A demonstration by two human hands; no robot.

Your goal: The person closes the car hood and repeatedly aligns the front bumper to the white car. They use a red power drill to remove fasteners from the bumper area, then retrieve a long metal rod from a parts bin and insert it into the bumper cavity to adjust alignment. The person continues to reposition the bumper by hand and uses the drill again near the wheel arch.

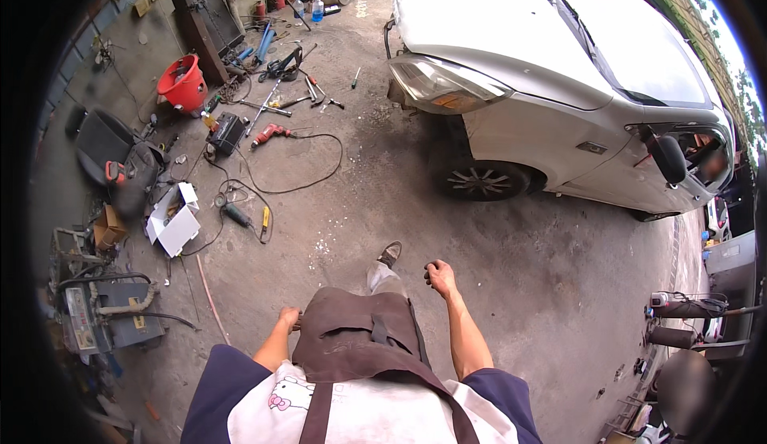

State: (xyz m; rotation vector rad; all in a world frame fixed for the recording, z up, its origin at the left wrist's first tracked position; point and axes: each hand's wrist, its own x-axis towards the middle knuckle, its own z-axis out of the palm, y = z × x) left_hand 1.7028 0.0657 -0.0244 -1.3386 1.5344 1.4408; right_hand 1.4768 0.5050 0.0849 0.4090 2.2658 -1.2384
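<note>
My right hand (439,278) hangs over the bare floor to the right of my shoe (390,254). Its fingers are loosely curled in, and nothing shows in them. On the other side, my left hand (291,318) is beside the brown apron (351,324) I wear; its fingers are partly hidden by the apron's edge. Neither hand touches a tool. Ahead to the right stands a white car (551,101), with its headlight (451,85) and front wheel (483,181) toward me.
A red drill (272,135) and a green angle grinder (236,214) trail cords across the floor at left. Near them are a white carton (172,224), a black battery (228,132), a red bucket (183,85), a car seat (112,144) and several hand tools. Equipment (679,324) lines the right edge.
</note>
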